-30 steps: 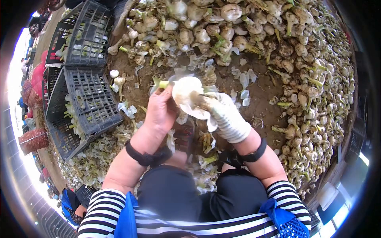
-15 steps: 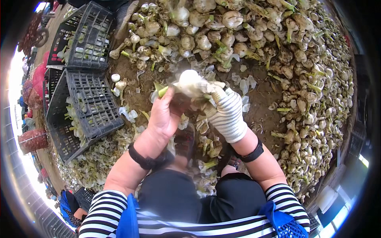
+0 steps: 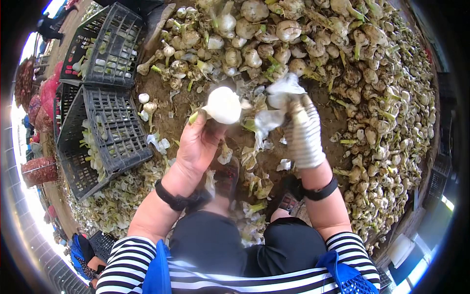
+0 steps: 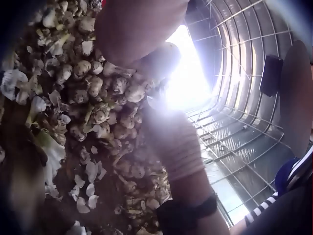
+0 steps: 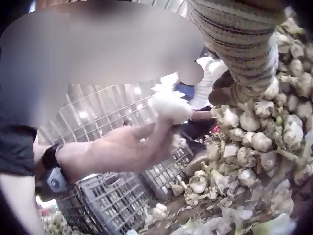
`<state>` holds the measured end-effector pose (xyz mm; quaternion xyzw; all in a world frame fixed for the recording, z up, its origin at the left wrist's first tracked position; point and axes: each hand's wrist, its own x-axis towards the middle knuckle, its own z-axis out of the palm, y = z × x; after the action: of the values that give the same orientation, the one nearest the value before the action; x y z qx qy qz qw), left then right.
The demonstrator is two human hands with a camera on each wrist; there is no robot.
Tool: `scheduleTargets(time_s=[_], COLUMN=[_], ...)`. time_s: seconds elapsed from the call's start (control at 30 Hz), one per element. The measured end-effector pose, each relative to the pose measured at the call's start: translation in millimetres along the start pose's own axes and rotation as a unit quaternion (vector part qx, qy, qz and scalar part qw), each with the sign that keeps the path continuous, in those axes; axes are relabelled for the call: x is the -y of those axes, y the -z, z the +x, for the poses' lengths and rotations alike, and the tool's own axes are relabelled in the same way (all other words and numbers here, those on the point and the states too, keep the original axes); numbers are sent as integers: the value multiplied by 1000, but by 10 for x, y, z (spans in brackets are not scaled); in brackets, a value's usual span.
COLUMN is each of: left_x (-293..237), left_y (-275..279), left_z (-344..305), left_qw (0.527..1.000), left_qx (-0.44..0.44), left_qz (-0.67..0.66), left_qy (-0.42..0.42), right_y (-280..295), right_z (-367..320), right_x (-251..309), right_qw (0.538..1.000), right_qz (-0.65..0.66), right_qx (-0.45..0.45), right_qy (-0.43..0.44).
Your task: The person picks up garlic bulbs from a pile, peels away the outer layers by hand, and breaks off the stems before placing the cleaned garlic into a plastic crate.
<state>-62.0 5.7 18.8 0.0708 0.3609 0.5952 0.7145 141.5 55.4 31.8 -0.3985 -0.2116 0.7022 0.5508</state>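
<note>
A bare left hand (image 3: 198, 147) grips a garlic bulb (image 3: 223, 105) by its short green stem, thumb along the stem. The bulb looks smooth and bright white in the head view; in the right wrist view the same bulb (image 5: 168, 105) stands above the left fingers. To its right, apart from the bulb, the right hand (image 3: 306, 134) wears a striped knit glove. Its fingertips pinch loose papery garlic skin (image 3: 286, 85), which hangs off to the left and above. Glare blurs the gloved fingers in the left wrist view.
A large heap of unpeeled garlic (image 3: 362, 88) spreads ahead and to the right. Two black plastic crates (image 3: 115, 122) holding trimmed garlic stand tilted at the left. Shed skins (image 3: 112, 206) litter the dirt floor around the shoes (image 3: 227, 181).
Before, both hands met at the bulb. The right hand has pulled away to the right with skin in its fingers, leaving the bulb whiter. The left hand keeps its grip.
</note>
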Motion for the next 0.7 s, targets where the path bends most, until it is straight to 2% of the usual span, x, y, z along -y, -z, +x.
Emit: scheduleTargets(time_s=[0.07, 0.1, 0.13, 0.2, 0.27, 0.3, 0.33, 0.4, 0.43, 0.47, 0.53, 0.57, 0.6, 0.67, 0.7], left_x=[69, 101, 130, 182, 225, 239, 231, 187, 158, 84, -312, -598, -931, -1840, -2391], left_y=[19, -17, -58, -82, -28, -53, -59, -45, -48, -63, 91, 1, -90, 247, 466], left_z=[-1, -7, -9, -16, -13, -26, -24, -28, -42, -40, 70, 112, 189, 425, 537], left_qw=[1000, 999, 999, 998, 997, 997, 997, 995, 997, 995, 987, 975, 956, 932, 914], left_qx=[-12, -13, -14, -39, 28, 38, 42, 43, -4, -42, -54, -112, -169, -154, -142], left_qz=[24, 31, 38, 49, 63, 61, 62, 82, 73, 88, 147, 168, 187, 166, 149], left_qy=[-10, -12, -14, -27, -38, -40, -38, -29, -13, -3, -35, -91, -148, -284, -350], right_y=[-228, -411, -164, -75, -81, -46, -56, -99, -74, -18, 182, 355, 496, 651, 918], right_z=[-136, -203, -170, -100, -104, -75, -59, -30, 7, 0, 55, 121, 243, 467, 734], right_x=[-2, 52, -207, -377, -268, -292, -281, -268, -314, -407, -561, -661, -639, -538, -639], right_qw=[988, 985, 934, 915, 973, 958, 958, 998, 997, 991, 976, 954, 905, 911, 827], right_qz=[-32, -38, -309, -304, -208, -268, -268, -56, -50, -118, -195, -297, -424, -402, -520], right_qx=[144, 164, 133, 143, 90, 77, 74, 21, 8, 13, 39, 45, 3, 0, -28], right_qy=[41, 26, 118, 222, 41, 73, 75, -37, -58, -63, -91, -8, -33, 91, 211])
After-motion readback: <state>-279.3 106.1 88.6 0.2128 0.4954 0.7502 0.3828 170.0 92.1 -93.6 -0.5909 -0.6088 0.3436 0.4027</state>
